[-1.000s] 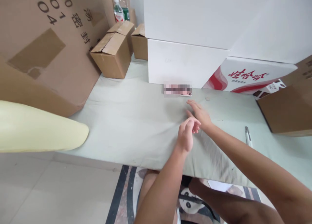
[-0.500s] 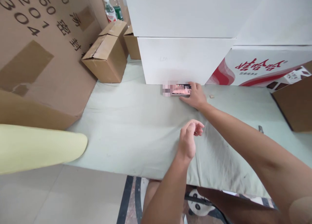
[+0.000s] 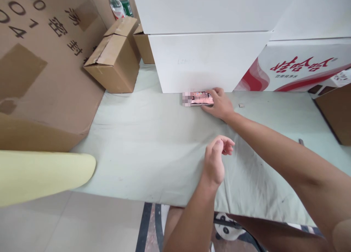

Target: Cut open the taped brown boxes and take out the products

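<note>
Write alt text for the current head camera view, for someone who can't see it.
A person's right hand covers the right end of a lit phone lying on a pale green cloth before a white box. The left hand, loosely curled, is closer to the person. At left are cardboard boxes and a pale yellow object.

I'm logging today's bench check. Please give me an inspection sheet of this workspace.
Surface: pale-green cloth, wrinkled near the front edge.
Job's things: smartphone, screen lit, before a white carton.
Clutter: small scrap; grey object, mostly hidden.
Hands: right hand around the smartphone's right end; left hand loosely curled, holding nothing visible.
Cables: nothing certain; dark curved strip below the cloth, unclear.
Surroundings: cardboard boxes, plastic bottles, pale-yellow rounded object.
</note>
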Action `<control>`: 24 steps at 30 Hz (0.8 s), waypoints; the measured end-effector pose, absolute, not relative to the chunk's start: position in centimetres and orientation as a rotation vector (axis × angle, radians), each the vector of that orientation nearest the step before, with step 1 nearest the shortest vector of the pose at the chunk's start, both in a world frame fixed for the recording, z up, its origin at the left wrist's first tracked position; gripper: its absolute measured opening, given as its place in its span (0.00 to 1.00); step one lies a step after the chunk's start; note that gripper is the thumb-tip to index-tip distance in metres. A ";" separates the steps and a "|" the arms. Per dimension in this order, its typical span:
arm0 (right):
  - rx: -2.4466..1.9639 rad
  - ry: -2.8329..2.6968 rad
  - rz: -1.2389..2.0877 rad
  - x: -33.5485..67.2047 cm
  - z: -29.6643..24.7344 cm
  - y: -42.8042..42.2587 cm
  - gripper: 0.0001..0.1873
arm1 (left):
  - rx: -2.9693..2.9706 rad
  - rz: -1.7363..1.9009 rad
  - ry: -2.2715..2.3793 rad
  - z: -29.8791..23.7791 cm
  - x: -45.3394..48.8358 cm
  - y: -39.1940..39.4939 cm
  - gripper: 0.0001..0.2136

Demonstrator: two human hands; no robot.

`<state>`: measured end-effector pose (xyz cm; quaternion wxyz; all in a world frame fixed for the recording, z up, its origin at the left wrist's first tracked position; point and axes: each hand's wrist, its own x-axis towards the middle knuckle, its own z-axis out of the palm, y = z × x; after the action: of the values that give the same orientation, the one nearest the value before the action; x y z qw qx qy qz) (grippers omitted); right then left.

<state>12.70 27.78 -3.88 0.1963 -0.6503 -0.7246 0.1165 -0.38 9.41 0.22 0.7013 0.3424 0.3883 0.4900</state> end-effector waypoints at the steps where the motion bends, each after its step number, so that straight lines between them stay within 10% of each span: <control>1: -1.824 -2.031 0.328 12.7 -3.9 27.8 0.38 | 0.762 1.090 0.861 0.2 -0.4 9.4 0.19; 24: -1.984 -1.605 0.327 8.8 -3.7 30.2 0.34 | 0.753 1.091 0.831 0.6 0.5 9.2 0.20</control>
<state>8.78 30.18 -3.67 0.2805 -0.7402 -0.5988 0.1221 0.46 9.19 0.55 0.7093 0.3394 0.3742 0.4916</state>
